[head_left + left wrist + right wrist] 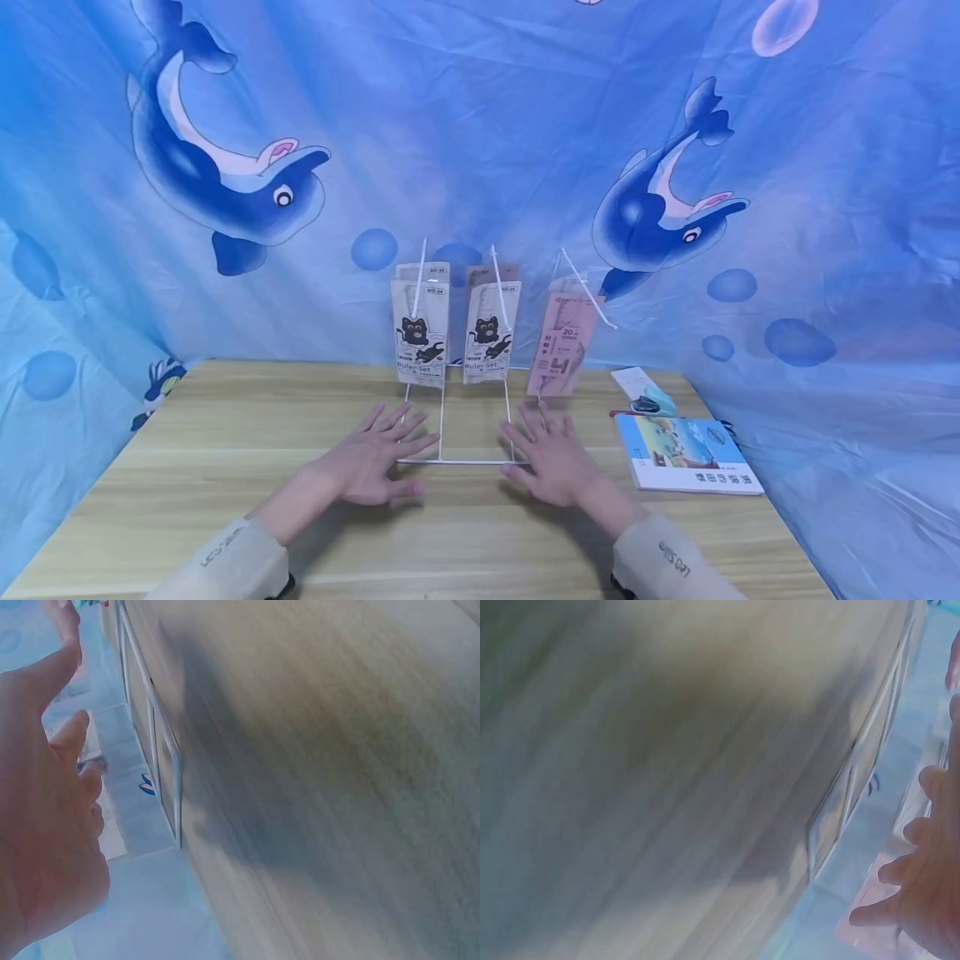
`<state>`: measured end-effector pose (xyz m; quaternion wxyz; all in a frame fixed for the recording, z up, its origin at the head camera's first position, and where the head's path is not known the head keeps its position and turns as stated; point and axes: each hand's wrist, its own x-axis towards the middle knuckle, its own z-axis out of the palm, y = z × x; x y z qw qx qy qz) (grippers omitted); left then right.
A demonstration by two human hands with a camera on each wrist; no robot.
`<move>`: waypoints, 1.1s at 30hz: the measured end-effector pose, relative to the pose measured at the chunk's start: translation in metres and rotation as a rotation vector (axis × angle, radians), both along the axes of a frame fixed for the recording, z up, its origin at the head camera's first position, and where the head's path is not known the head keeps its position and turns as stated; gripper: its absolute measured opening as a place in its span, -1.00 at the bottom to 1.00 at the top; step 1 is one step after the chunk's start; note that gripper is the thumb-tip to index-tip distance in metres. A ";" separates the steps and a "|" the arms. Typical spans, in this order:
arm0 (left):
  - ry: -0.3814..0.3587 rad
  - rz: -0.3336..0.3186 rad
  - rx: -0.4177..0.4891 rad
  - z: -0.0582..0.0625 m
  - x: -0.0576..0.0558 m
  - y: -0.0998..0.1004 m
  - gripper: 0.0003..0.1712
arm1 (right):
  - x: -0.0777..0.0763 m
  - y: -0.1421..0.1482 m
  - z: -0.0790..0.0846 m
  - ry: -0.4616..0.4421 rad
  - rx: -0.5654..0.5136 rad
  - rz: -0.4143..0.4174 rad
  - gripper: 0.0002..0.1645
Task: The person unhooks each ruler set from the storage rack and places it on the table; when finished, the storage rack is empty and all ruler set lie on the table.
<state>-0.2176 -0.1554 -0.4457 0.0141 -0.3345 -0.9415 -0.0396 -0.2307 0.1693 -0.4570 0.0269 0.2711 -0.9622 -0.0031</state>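
Note:
A white wire display rack (472,462) stands on the wooden table, with hooks at its top. White ruler-set packs with black cats, one on the left (422,337) and one in the middle (491,337), hang there with further packs partly hidden behind them. On the right hook hangs a pink ruler pack (564,346), slightly tilted. My left hand (375,460) is spread over the rack's front left corner, fingers straight and holding nothing. Mirroring it, my right hand (557,463) spreads at the front right corner. Both wrist views show the hands raised above the tabletop.
To the right lies a book (686,454) with a blue and white cover. Behind it are a teal and dark object (658,402) and a white card (632,381). A blue dolphin-print curtain (465,125) surrounds the table's back and sides.

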 end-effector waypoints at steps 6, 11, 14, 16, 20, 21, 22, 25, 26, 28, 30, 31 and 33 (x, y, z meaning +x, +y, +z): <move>-0.049 0.029 0.014 -0.002 -0.004 -0.002 -0.15 | -0.013 0.013 -0.006 -0.063 -0.020 -0.073 -0.08; -0.090 0.076 0.122 -0.005 -0.012 -0.005 -0.15 | -0.024 0.016 -0.017 -0.147 -0.026 -0.173 0.02; -0.082 0.099 0.239 -0.007 -0.019 -0.009 -0.22 | -0.034 0.017 -0.026 -0.194 -0.019 -0.216 0.09; -0.087 0.117 0.330 -0.009 -0.024 -0.012 -0.27 | -0.038 0.020 -0.032 -0.206 -0.017 -0.238 0.11; -0.180 0.205 0.534 -0.009 -0.032 -0.017 -0.33 | -0.043 0.025 -0.041 -0.210 -0.003 -0.257 0.13; -0.207 0.241 0.594 -0.008 -0.034 -0.019 -0.35 | -0.044 0.025 -0.042 -0.207 -0.002 -0.254 0.13; -0.230 0.274 0.654 -0.007 -0.036 -0.021 -0.37 | -0.045 0.026 -0.043 -0.204 0.006 -0.248 0.13; -0.271 0.376 0.838 -0.002 -0.043 -0.026 -0.36 | -0.046 0.027 -0.046 -0.183 0.003 -0.219 0.12; -0.274 0.394 0.891 -0.001 -0.045 -0.027 -0.34 | -0.046 0.028 -0.047 -0.179 0.004 -0.213 0.12; -0.277 0.407 0.982 0.002 -0.050 -0.028 -0.29 | -0.046 0.028 -0.047 -0.176 0.008 -0.207 0.13; -0.271 0.404 1.038 0.005 -0.055 -0.028 -0.24 | -0.045 0.028 -0.046 -0.179 0.010 -0.207 0.14; -0.273 0.404 1.065 0.006 -0.057 -0.027 -0.22 | -0.045 0.028 -0.046 -0.179 0.009 -0.207 0.15; -0.281 0.403 1.094 0.008 -0.062 -0.024 -0.16 | -0.045 0.028 -0.046 -0.184 0.013 -0.207 0.16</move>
